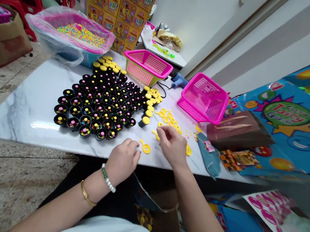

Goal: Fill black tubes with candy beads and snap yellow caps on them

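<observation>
My left hand [124, 161] is at the front edge of the table, its fingers curled in; whatever they hold, if anything, is hidden. Just right of it lies a yellow plastic piece [146, 148] with a ring and a short handle. My right hand [172, 145] is closed in a pinch above the table, and I cannot make out what is between thumb and finger. More yellow ring pieces [169, 117] lie scattered behind and under it. Beyond my left hand stand many small black cups [84, 131] holding coloured candies. Several black cups with yellow lids [144, 121] stand along their right side.
At the back are a pink-and-green basket [146, 73], a pink basket [203, 99] and a plastic-lined basket of small colourful candies [80, 34]. A blue glue gun [179, 81] lies between baskets. A blue cloth [209, 157] hangs over the front edge. Printed cartons [104, 2] are stacked behind.
</observation>
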Tool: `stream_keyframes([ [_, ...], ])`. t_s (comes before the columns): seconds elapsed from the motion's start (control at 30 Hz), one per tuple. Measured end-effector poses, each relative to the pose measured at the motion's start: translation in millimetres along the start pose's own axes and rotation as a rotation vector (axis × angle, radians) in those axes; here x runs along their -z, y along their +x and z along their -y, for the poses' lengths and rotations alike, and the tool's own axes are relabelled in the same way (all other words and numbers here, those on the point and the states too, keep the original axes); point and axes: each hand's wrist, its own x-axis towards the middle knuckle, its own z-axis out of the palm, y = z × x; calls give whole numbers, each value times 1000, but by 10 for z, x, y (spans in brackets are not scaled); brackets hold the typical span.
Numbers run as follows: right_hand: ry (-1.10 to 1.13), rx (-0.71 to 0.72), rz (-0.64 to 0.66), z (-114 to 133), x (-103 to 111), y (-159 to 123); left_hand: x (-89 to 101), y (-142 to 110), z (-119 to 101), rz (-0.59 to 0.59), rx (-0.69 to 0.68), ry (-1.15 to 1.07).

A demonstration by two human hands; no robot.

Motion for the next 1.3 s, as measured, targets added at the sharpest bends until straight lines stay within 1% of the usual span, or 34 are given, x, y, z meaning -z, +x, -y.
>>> stream_keyframes([
  [0.07, -57, 125, 61, -34, 62, -254, 9, 1, -4, -25, -14, -18],
  [0.13, -123, 219, 147, -18, 72, -469, 17, -2, -9, -68, -17, -45],
  [0.23, -230, 289, 291, 45, 56, -619, 30, -15, -18, -128, 3, -87],
  [0.3, -275, 318, 367, 67, 50, -588, 38, -26, -23, -158, 15, -109],
  [0.33, -291, 317, 368, 71, 45, -539, 41, -30, -24, -168, 19, -116],
  [0.4, -288, 274, 301, 81, 17, -391, 45, -34, -25, -175, 25, -118],
  [0.43, -252, 235, 255, 97, -8, -305, 46, -34, -26, -172, 27, -116],
  [0.53, -66, 137, 178, 207, -115, -61, 48, -31, -29, -162, 29, -111],
  [0.63, 22, 162, 154, 350, -223, 99, 51, -26, -33, -166, 24, -111],
  [0.67, 21, 183, 167, 384, -251, 134, 52, -24, -33, -168, 20, -108],
  [0.73, -5, 206, 244, 422, -294, 185, 54, -21, -30, -172, 15, -102],
  [0.83, -68, 188, 365, 430, -340, 241, 51, -20, -22, -171, 5, -103],
  [0.9, -85, 170, 364, 424, -357, 271, 45, -24, -19, -163, 8, -114],
  [0.97, -96, 174, 334, 408, -342, 285, 35, -31, -21, -156, 31, -135],
  [1.03, -101, 204, 339, 373, -277, 262, 22, -37, -27, -160, 67, -165],
  [1.17, -91, 254, 452, 259, -45, 84, 12, -36, -37, -177, 133, -217],
  [1.23, -72, 266, 500, 206, 52, -24, 24, -26, -36, -167, 117, -206],
  [1.3, -30, 255, 531, 162, 110, -97, 44, -11, -34, -135, 68, -173],
])
